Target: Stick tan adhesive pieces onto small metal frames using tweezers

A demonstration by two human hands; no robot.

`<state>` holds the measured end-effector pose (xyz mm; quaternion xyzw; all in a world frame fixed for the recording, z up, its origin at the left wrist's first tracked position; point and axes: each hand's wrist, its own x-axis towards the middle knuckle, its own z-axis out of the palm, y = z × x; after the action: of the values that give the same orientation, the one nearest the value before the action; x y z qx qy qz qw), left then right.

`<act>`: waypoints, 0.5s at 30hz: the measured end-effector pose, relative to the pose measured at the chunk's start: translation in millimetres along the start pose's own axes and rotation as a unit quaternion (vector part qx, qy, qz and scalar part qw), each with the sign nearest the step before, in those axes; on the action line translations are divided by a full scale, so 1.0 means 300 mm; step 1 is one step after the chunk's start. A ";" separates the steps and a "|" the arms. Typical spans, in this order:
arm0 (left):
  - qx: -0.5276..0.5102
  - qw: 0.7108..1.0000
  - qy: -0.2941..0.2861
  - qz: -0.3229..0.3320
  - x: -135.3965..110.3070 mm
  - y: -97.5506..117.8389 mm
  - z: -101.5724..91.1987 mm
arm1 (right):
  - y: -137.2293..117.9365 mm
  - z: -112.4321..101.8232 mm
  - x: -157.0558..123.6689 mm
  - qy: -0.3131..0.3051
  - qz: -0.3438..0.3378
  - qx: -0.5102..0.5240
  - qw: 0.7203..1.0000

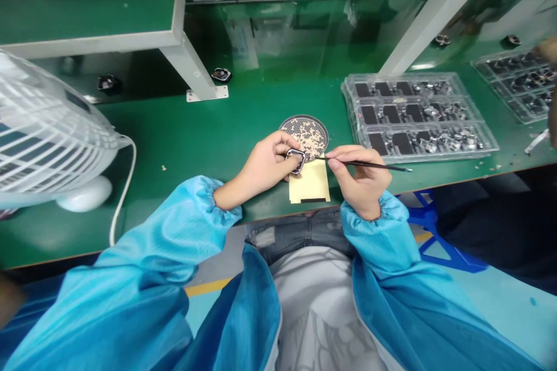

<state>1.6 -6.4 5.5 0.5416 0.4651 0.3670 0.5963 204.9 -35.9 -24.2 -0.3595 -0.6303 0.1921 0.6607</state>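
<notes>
My left hand (pixel 272 161) is closed on a small squarish watch case (pixel 296 160) with a shiny rim, tilted toward me. In my right hand (pixel 360 177) is a thin dark stick-like tool (pixel 378 166), pinched between thumb and fingers, its left end close to the case. Whether that tip touches the case I cannot tell. Just behind both hands lies a round dark dish (pixel 324 131) scattered with many tiny pale pieces. Below the case, a yellow paper pad (pixel 310 185) with a dark strip along its front edge rests on the green bench.
A clear compartment tray (pixel 439 155) of dark flat parts and shiny pieces sits to the right, with another tray (pixel 517 103) beyond. A white fan (pixel 47 133) and its cable (pixel 126 197) occupy the left. Another watch case (pixel 221 75) lies near the shelf post (pixel 195 69).
</notes>
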 end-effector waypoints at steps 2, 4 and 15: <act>-0.011 1.000 0.000 0.002 0.004 -0.007 0.001 | -0.003 -0.001 -0.002 -0.010 -0.004 0.000 1.000; -0.019 1.000 -0.001 0.003 0.007 -0.012 0.003 | -0.007 -0.004 -0.004 -0.029 -0.007 -0.006 1.000; -0.021 1.000 0.017 -0.005 0.004 -0.004 0.013 | -0.016 -0.013 0.005 -0.095 -0.041 -0.072 0.992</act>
<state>5.6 -6.8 4.0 0.5203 0.4705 0.3827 0.6012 208.0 -39.0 -19.6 -0.3600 -0.7164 0.1526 0.5779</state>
